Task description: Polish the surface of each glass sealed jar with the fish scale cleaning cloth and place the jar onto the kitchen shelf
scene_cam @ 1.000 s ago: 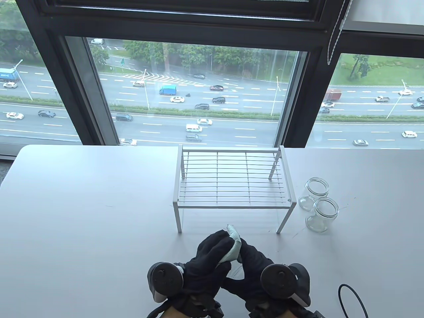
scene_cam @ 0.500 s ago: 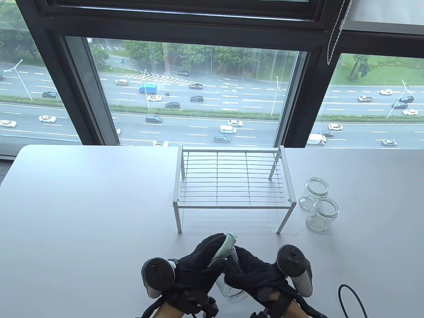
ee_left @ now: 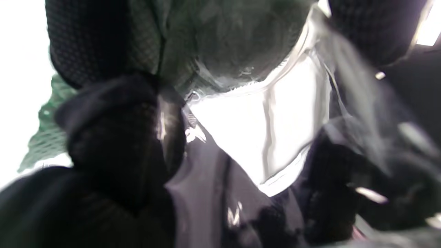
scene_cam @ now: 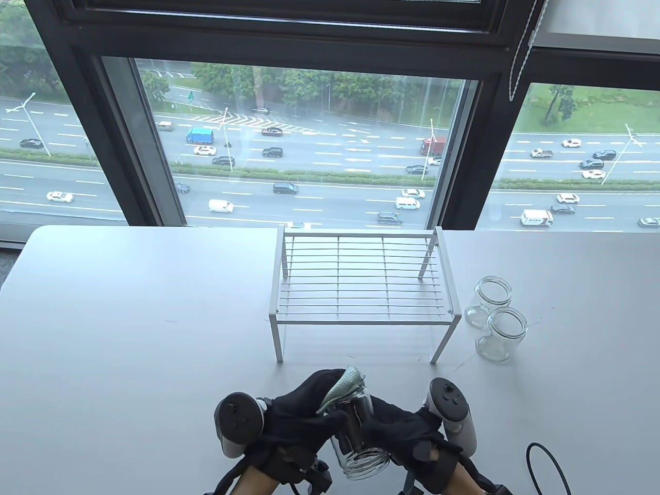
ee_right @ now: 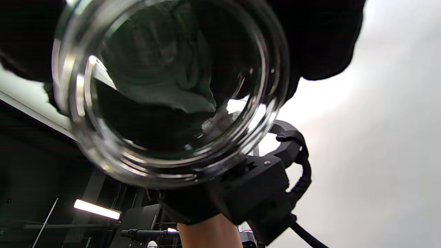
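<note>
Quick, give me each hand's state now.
Left hand: holds the cloth against the jar.
Right hand: grips the jar.

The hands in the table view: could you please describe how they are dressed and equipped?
Both the left hand and the right hand wear black fabric gloves. A dark grey, rounded tracker sits on the left; the right one is dark with a light grey handle. Black straps and brackets wrap the wrists, with bare forearm below.
</note>
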{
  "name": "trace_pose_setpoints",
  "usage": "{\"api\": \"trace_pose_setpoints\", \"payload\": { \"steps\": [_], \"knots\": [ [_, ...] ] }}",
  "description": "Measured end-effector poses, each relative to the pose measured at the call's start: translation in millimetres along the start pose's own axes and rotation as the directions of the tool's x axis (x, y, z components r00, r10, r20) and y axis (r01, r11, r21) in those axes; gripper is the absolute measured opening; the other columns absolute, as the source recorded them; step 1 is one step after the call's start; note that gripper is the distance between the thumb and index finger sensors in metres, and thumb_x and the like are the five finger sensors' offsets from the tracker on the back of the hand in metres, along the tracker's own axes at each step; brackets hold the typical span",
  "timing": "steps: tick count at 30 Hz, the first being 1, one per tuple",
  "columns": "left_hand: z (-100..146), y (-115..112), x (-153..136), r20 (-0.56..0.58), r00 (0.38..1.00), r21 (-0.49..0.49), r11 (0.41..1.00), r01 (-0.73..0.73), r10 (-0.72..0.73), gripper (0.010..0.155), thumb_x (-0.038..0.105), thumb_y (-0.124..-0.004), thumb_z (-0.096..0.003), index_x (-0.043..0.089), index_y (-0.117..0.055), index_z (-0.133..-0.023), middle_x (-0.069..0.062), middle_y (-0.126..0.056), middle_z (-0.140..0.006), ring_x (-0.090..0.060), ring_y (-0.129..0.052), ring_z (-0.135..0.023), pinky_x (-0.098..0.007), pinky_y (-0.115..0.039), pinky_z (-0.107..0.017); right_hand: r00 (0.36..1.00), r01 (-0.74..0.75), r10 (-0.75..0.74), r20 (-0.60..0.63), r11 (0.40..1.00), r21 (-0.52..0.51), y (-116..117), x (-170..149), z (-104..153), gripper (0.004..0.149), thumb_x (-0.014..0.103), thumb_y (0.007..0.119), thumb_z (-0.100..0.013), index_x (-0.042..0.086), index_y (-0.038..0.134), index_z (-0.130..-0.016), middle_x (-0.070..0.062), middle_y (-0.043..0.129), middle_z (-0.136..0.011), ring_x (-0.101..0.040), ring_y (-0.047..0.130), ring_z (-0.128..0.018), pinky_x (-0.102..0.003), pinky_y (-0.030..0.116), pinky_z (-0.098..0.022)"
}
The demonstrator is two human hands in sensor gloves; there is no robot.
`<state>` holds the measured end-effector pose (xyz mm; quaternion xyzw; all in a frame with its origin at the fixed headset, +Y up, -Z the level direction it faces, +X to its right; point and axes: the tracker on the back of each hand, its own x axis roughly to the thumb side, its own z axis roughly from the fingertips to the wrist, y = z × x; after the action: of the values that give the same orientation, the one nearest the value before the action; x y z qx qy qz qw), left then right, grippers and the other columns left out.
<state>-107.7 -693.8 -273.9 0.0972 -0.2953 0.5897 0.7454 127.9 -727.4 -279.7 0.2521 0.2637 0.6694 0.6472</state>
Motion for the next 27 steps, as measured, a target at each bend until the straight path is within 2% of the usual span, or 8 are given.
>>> {"api": "trace_pose_setpoints", "payload": {
  "steps": [4,6,8,12,16,18,23,27],
  "knots": [
    [-1.1,4.3,1.5,-0.017,0.997,-0.027,0.997,0.07,-0.071,0.085,0.075,-0.076,-0.0364,0.015,-0.076,-0.097,-0.027,-0.089,-0.09,-0.052,-0.097,-0.066,-0.048,-0.093,-0.041,0.995,-0.101,0.101,-0.007,0.995,-0.002,-3.1,2.5,0.2,0.105,0.073,0.09,-0.031,0.01,0.054,-0.108,-0.009,0.084,-0.098,-0.04,0.079,-0.088,-0.06,0.065,-0.065],
    [-1.1,6.7,2.5,-0.019,0.994,-0.01,0.994,0.108,-0.109,0.085,0.074,-0.077,-0.0357,0.015,-0.076,-0.097,-0.027,-0.09,-0.088,-0.051,-0.098,-0.064,-0.047,-0.094,-0.039,0.992,-0.13,0.13,-0.007,0.991,-0.028,-5.0,4.0,0.5,0.106,0.072,0.091,-0.031,0.012,0.053,-0.108,-0.008,0.083,-0.099,-0.041,0.078,-0.088,-0.061,0.064,-0.066],
    [-1.2,10.1,2.9,-0.034,0.988,-0.008,0.988,0.152,-0.152,0.085,0.073,-0.079,-0.0361,0.013,-0.076,-0.097,-0.026,-0.092,-0.086,-0.051,-0.099,-0.062,-0.047,-0.094,-0.038,0.987,-0.161,0.162,0.0,0.985,-0.064,-5.6,4.3,1.0,0.107,0.07,0.093,-0.03,0.011,0.049,-0.108,-0.009,0.079,-0.1,-0.039,0.087,-0.079,-0.06,0.068,-0.064],
    [-1.9,19.7,-1.1,-0.126,0.976,-0.022,0.984,0.176,-0.178,0.076,0.066,-0.083,-0.0396,0.012,-0.08,-0.093,-0.024,-0.097,-0.079,-0.048,-0.103,-0.056,-0.045,-0.096,-0.032,0.957,-0.289,0.291,-0.01,0.947,-0.139,-4.3,6.7,1.5,0.113,0.068,0.094,-0.03,0.006,0.04,-0.107,-0.015,0.076,-0.098,-0.039,0.091,-0.076,-0.06,0.071,-0.061],
    [0.0,37.4,-8.9,-0.203,0.965,0.03,0.984,0.175,-0.165,0.058,0.058,-0.084,-0.0455,0.015,-0.088,-0.085,-0.02,-0.104,-0.07,-0.044,-0.107,-0.046,-0.043,-0.096,-0.025,0.899,-0.428,0.438,-0.003,0.875,-0.227,-5.2,14.9,2.2,0.113,0.066,0.096,-0.029,0.007,0.039,-0.107,-0.014,0.073,-0.099,-0.04,0.09,-0.078,-0.06,0.071,-0.062],
    [0.9,47.2,-14.9,-0.297,0.93,-0.021,0.975,0.222,-0.218,0.054,0.055,-0.084,-0.0461,0.016,-0.089,-0.083,-0.02,-0.104,-0.069,-0.044,-0.107,-0.046,-0.043,-0.096,-0.024,0.87,-0.47,0.493,0.01,0.836,-0.283,-6.9,22.4,2.1,0.113,0.065,0.097,-0.029,0.007,0.039,-0.107,-0.014,0.072,-0.1,-0.04,0.089,-0.08,-0.06,0.07,-0.063],
    [1.0,54.6,-29.0,-0.395,0.813,-0.228,0.903,0.363,-0.427,0.054,0.053,-0.085,-0.0462,0.016,-0.089,-0.085,-0.02,-0.103,-0.071,-0.045,-0.106,-0.048,-0.044,-0.095,-0.026,0.811,-0.521,0.585,0.018,0.734,-0.436,-12.0,45.0,-3.7,0.112,0.062,0.098,-0.029,0.009,0.038,-0.108,-0.013,0.069,-0.103,-0.04,0.086,-0.084,-0.06,0.068,-0.066],
    [1.5,52.1,-39.1,-0.425,0.784,-0.292,0.888,0.354,-0.452,0.054,0.053,-0.085,-0.0465,0.016,-0.088,-0.086,-0.021,-0.102,-0.073,-0.047,-0.105,-0.05,-0.045,-0.095,-0.028,0.795,-0.503,0.606,0.037,0.692,-0.518,-15.5,64.7,-20.6,0.112,0.059,0.099,-0.029,0.01,0.037,-0.107,-0.013,0.068,-0.104,-0.041,0.085,-0.086,-0.06,0.067,-0.067]
  ]
}}
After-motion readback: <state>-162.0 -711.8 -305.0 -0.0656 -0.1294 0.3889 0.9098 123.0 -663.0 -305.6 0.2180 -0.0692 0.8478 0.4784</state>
